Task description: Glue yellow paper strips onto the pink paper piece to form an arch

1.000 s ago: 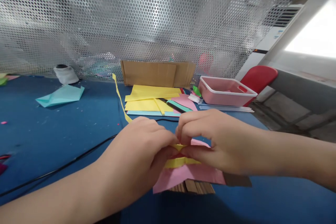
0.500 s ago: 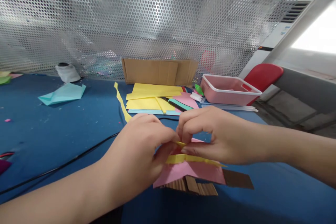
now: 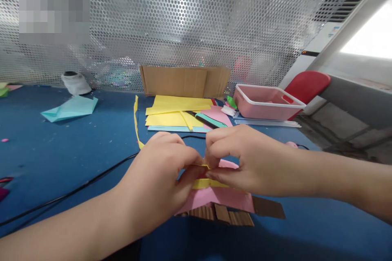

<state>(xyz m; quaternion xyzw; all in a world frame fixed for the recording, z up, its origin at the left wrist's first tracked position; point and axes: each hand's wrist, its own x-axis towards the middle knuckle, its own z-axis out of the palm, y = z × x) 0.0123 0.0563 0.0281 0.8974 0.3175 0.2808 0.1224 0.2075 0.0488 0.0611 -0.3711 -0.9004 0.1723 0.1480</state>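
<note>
Far left edge: red/purple scraps on blue surface, small pink bit above them. Back left: folded light-blue paper lying flat, white roll-like obj behind it near the mesh screen. Black cable runs diag. across surface toward the hands.

Center: left hand curled, thumb + fingers pinched narrow on yellow strip; strip's long tail rises behind the hand toward the back. Right hand meets left fingertip to fingertip, also pinched tight on same strip at the fold. Both hands closed on it, not wide. Strip sits over pink paper, which lies on brown corrugated card pieces on the surface, just in front of the person. Can't tell how many folds are in the strip, fingers cover it.

Behind hands, center back: yellow sheets stacked on a light-blue sheet, teal-handled tool lying across them, pink sheet beside it. Brown cardboard stands against the screen.

Right: green bit and white bit just left of pink tray; tray sits on thin white sheets/strips. Red chair beyond the surface edge, white AC unit behind it. Small pink obj peeks over the right wrist.
</note>
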